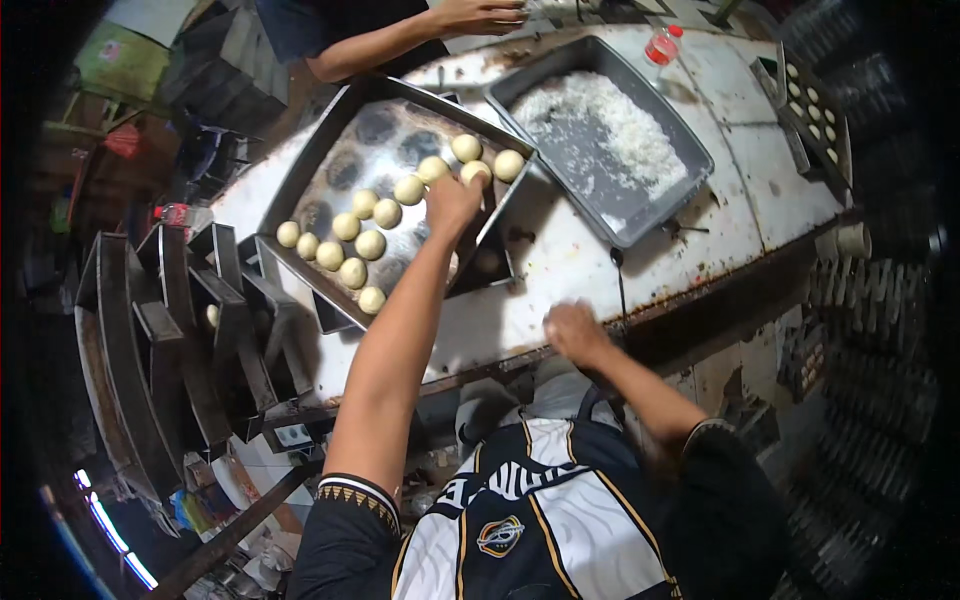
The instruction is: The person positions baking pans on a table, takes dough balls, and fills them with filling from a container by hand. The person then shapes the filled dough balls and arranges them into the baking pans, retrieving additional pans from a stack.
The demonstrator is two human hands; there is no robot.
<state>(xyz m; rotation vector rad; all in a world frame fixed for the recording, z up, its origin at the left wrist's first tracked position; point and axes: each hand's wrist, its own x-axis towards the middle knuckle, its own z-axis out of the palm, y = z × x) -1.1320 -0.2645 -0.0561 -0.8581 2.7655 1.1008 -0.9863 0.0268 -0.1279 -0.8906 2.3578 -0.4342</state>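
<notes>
My left hand (455,205) reaches into a square metal tray (300,172) with dark, worn walls. Its fingers are closed at a pale round dough ball (476,173), which they partly cover. More dough balls (387,212) lie in rough rows along the near side and right corner of the tray. My right hand (575,332) is over the white table (560,262), close to its front edge. Its fingers are curled and slightly blurred, and their inner side is hidden.
Right of the tray stands a grey plastic tub (625,235) with white crumbly flakes (640,140). A red-capped bottle (663,46) is behind it. Another tray of dough pieces (815,112) stands far right. Empty metal pans (130,330) are stacked at left. Another person's arm (385,45) extends across the far side.
</notes>
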